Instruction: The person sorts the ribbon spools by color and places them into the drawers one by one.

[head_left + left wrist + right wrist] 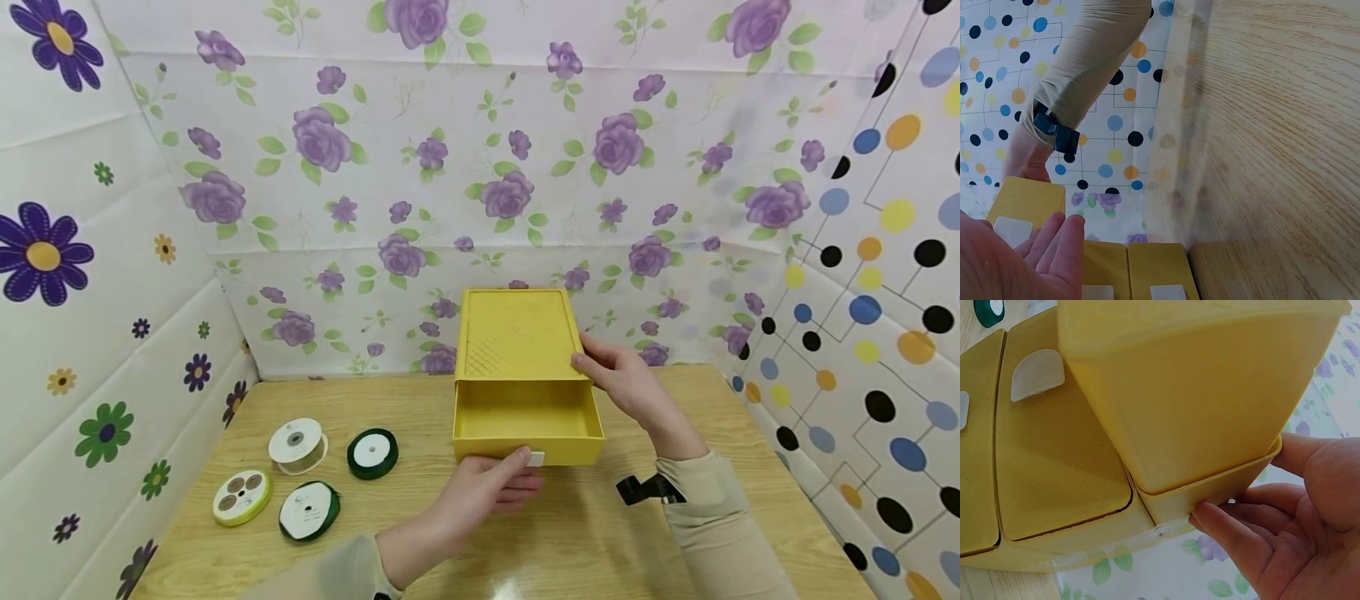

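A wooden table [592, 542] fills the lower frame before flowered cloth [450, 92]. Centre: your left hand [482, 492] pinches the projecting drawer [570, 452], your right hand [637, 387] grips the yellow cabinet [517, 333] — its lower drawers [1066, 462] hidden from the head view.

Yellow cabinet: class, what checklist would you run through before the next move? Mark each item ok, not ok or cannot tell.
1. Top drawer pulled out: ok, its inside shows from above.
2. Top drawer bare throughout: cannot tell; the part in sight is bare, but the cabinet hides its back.
3. Right hand holding the cabinet: ok, at its right side.
4. Left hand gripping the tab: cannot tell; it is at the tab, but a firm grip is not plain.
5. Lower drawers shut: ok, both fronts look flush.
6. Spools clear of the drawer: ok, all four lie on the table to its left.
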Demonstrator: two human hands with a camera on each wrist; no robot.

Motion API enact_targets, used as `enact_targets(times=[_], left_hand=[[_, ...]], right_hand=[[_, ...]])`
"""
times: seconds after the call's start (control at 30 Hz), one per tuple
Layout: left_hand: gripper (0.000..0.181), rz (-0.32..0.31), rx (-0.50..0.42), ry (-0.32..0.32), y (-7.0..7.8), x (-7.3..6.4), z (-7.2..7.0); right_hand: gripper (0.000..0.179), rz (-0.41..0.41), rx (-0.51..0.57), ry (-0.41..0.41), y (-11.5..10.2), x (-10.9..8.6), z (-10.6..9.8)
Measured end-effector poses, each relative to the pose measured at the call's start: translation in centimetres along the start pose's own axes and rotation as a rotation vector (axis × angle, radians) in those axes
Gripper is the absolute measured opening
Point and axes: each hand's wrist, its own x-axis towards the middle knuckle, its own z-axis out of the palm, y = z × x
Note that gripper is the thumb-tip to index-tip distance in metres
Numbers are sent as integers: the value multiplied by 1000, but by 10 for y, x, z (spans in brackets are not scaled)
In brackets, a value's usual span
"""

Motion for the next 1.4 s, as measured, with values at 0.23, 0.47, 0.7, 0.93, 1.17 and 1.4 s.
enact_targets(times=[0.23, 0.47, 0.7, 0.93, 1.17, 1.4], left_hand=[[65, 6, 5, 2, -2, -2, 2], [64, 14, 8, 5, -3, -4, 3], [63, 8, -1, -2, -3, -6, 3], [63, -6, 32, -61, -3, -10, -4], [47, -2, 146, -303, -7, -19, -40], [39, 81, 271, -440, -5, -28, -95]], right_hand=[[74, -6, 4, 5, 1, 0, 0], [75, -2, -2, 3, 2, 0, -1], [75, 3, -4, 2, 2, 0, -1], [75, 11, -2, -8, 2, 1, -1], [76, 22, -7, -13, 2, 1, -1], [75, 16, -9, -14, 1, 1, -1]])
